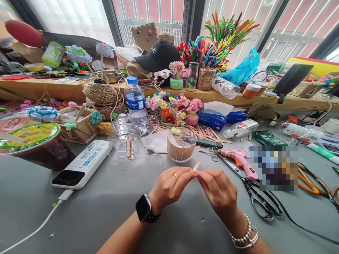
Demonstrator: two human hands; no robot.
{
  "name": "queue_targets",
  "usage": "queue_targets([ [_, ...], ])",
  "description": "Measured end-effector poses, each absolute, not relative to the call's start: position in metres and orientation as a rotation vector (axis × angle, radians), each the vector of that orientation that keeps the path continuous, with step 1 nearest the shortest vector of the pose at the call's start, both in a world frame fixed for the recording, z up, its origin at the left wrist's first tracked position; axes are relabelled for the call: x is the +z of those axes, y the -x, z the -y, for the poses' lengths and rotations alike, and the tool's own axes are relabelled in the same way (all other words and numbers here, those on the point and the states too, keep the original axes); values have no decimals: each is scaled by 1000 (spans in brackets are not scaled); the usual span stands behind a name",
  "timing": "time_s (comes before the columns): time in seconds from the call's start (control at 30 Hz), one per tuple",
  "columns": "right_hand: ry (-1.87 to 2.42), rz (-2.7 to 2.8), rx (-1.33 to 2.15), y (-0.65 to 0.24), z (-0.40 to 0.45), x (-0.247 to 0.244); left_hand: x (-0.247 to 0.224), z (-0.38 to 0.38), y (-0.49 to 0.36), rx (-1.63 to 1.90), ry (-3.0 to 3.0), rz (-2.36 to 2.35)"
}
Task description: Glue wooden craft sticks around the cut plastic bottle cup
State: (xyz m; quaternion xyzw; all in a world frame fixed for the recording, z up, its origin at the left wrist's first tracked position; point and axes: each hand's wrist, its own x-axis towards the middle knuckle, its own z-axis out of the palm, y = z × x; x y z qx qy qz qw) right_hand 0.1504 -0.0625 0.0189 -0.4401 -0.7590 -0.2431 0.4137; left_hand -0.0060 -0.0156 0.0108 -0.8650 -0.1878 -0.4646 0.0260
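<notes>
From where I steered, I saw the near side of the bowl point(180, 152) already faced with smooth, flat wooden strips standing edge to edge, its clear plastic glossy inside; I judged the work well advanced, though its far side I could not tell, and loose sticks point(196, 132) lay behind on the grey worktop point(92, 218). Just in front of the bowl, the left hand point(169, 185) and right hand point(220, 188) met, fingertips pinched closed on one thin, pale stick point(197, 165).

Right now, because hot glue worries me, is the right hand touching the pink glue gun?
Apart: the head view shows gray tabletop and black-handled scissors between the right hand and pink glue gun.
</notes>
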Motion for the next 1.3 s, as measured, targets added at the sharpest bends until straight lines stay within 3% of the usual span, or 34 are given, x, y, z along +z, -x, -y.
queue_targets([
  [0.7,1088,1844,-571,-149,63,19,4,14,4,-1549,2711,487],
  [1.3,1122,1827,-472,-153,58,19,10,11,9,-1329,2669,556],
])
